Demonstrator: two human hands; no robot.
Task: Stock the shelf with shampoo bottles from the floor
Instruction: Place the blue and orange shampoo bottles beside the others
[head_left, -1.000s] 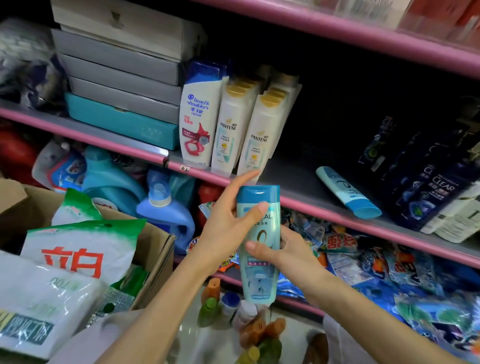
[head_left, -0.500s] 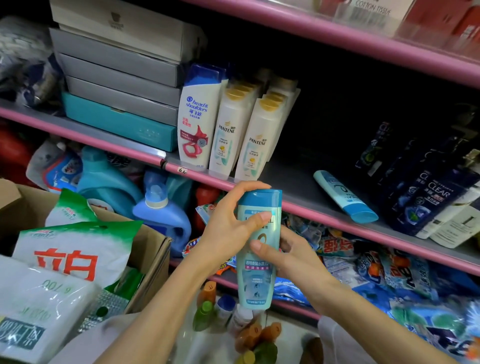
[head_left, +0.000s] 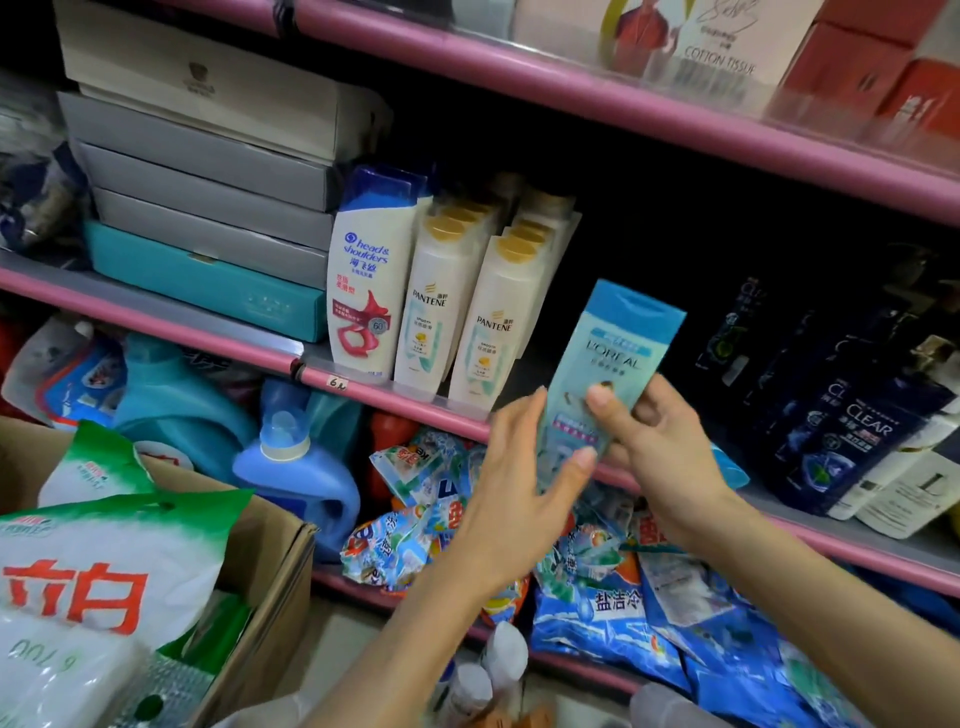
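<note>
A light-blue L'Oreal shampoo bottle (head_left: 618, 353) with a blue cap is up in front of the middle pink shelf (head_left: 395, 397), tilted to the right. My right hand (head_left: 660, 452) grips its lower half, thumb on the label and fingers behind. My left hand (head_left: 514, 483) lies along the bottle's lower left edge, fingers fairly straight and the thumb across its bottom. The bottle hangs over the gap between the white Pantene bottles (head_left: 488, 332) and the dark Clear bottles (head_left: 852, 436). A blue cap end (head_left: 727, 467) of a lying bottle shows past my right hand. Several small bottles (head_left: 493, 675) stand on the floor.
A Head & Shoulders bottle (head_left: 363, 291) and stacked flat boxes (head_left: 208, 208) fill the shelf's left part. Blue detergent jugs (head_left: 291, 467) and packets (head_left: 613, 597) sit on the lower shelf. A cardboard box (head_left: 270, 571) of detergent bags stands at the left.
The bottle has risen and moved right toward the shelf gap, now tilted. My left hand has slid from its upper part to its lower edge and loosened.
</note>
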